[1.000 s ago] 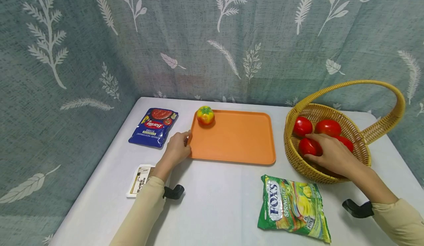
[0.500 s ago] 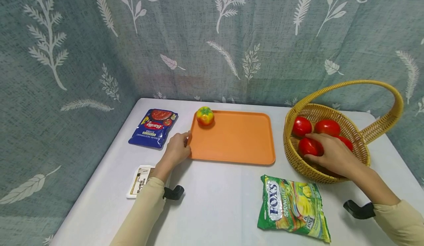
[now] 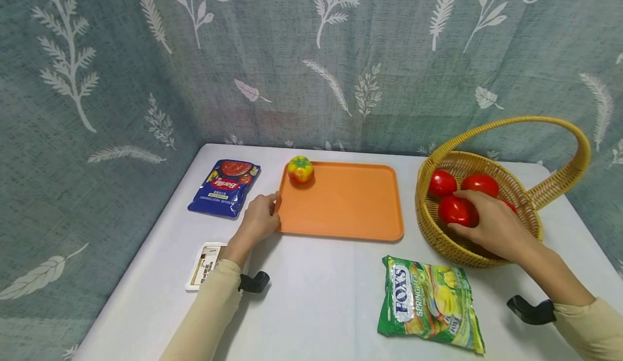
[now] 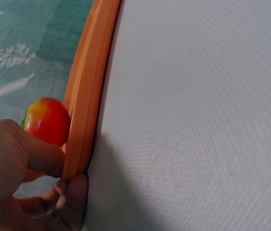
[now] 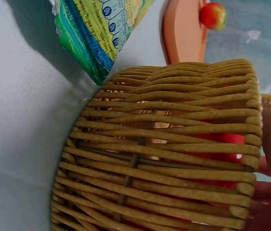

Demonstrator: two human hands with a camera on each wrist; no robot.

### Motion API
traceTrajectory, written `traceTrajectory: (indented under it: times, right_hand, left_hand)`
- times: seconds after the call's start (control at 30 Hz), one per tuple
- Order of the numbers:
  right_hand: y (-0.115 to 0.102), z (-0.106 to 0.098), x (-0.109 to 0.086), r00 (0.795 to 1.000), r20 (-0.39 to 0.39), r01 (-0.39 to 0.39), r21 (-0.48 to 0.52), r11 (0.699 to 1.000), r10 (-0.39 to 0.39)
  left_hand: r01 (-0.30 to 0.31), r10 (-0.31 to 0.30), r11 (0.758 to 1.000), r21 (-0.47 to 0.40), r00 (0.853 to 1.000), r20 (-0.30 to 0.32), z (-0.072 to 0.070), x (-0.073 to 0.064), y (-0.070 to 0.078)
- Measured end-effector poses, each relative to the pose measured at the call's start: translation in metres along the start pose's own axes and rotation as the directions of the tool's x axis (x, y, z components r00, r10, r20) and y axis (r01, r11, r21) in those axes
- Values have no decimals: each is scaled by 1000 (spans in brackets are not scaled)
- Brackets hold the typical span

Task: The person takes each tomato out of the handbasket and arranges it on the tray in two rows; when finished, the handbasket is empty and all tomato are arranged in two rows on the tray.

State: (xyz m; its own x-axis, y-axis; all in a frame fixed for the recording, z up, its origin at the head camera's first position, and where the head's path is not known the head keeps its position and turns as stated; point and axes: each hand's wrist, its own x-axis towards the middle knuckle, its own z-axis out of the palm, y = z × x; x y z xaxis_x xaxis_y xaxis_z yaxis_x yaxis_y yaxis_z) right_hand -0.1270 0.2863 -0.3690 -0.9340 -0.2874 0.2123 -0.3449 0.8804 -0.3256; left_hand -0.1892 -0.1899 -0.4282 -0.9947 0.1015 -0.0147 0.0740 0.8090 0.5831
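My left hand (image 3: 261, 218) pinches the left rim of an orange tray (image 3: 340, 201); in the left wrist view the thumb lies on the rim's inner side and the fingers outside and under it. A red-and-yellow tomato (image 3: 300, 170) with a green top sits in the tray's far left corner. Over at the right, my right hand (image 3: 501, 228) reaches into a wicker basket (image 3: 430, 236) and grips a red tomato (image 3: 455, 211) between thumb and fingers. Other red tomatoes (image 3: 481, 184) lie around it, one partly hidden by the hand. The basket's weave (image 5: 150, 144) covers most of the right wrist view.
A green FOX'S candy bag (image 3: 430, 304) lies in front of the basket. To the left are a blue Barilla pouch (image 3: 225, 188) and a white-edged flat pack (image 3: 206, 266), partly under the left forearm. The basket's tall handle (image 3: 521, 119) arches up behind the right hand.
The right hand and the tomato in its grip have risen slightly within the basket. The left hand and the tray stay in place.
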Motion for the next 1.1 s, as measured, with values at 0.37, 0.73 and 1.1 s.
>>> traceTrajectory:
  times: [0.37, 0.73, 1.1]
  right_hand:
    - [-1, -3, -2, 997, -62, 48, -32, 998, -50]
    - [-8, -10, -9, 991, -117, 58, -17, 998, -60]
    - [-22, -15, -16, 979, -184, 92, -1, 996, -90]
  left_hand:
    - [8, -8, 1000, 4, 1000, -2, 0, 0, 0]
    - [9, -9, 1000, 8, 1000, 2, 0, 2, -1]
    - [16, -16, 1000, 5, 1000, -2, 1, 0, 1]
